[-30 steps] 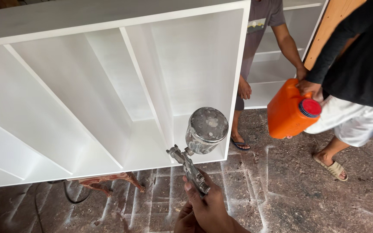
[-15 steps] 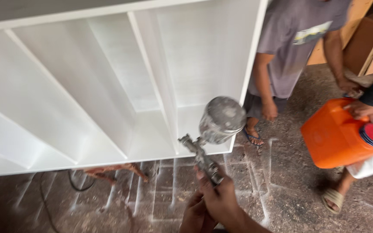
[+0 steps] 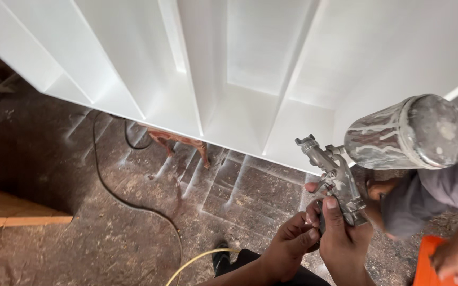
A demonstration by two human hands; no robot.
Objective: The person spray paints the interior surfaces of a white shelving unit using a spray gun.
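A metal spray gun (image 3: 336, 177) with a paint-spattered cup (image 3: 406, 133) on top is at the lower right. My right hand (image 3: 343, 238) is shut on its handle, thumb up along the body. My left hand (image 3: 290, 244) touches the gun's underside beside the right hand, fingers curled at the handle base. The nozzle points toward a large white cabinet (image 3: 239, 69) with several open compartments, lying just ahead.
Another person in a grey shirt (image 3: 436, 190) crouches at the right, a hand on an orange jug (image 3: 441, 262). A black cable (image 3: 117, 193) and a yellow hose (image 3: 197, 262) run over the dusty floor. A wooden board (image 3: 11, 212) lies at the left.
The view has swung left and closer to the cabinet. The spray gun now sits at the right of the frame, and the person with the orange jug has shifted to the lower right corner.
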